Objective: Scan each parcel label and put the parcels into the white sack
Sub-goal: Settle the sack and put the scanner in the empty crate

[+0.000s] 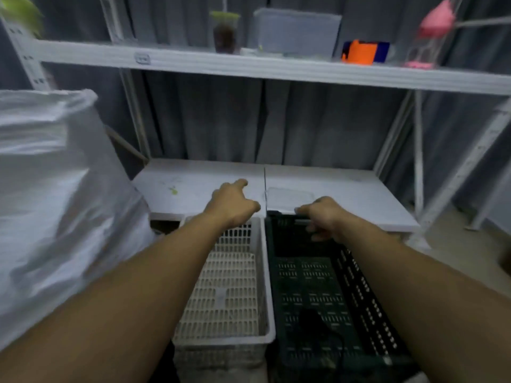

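At centre frame a white slotted plastic crate [221, 342] shows its slotted floor. Close against its right wall stands a dark green slotted plastic crate [309, 286] with a small black object [312, 319], too dim to identify, lying low in it. The left hand [232, 205] hovers over the white crate's far rim, fingers loosely curled and holding nothing, while the right hand [325, 217] curls round the dark crate's far rim. The bulging white woven sack [55, 203] fills the frame's left, just beside the white crate, and a low white shelf board [359, 194] runs just beyond both far rims.
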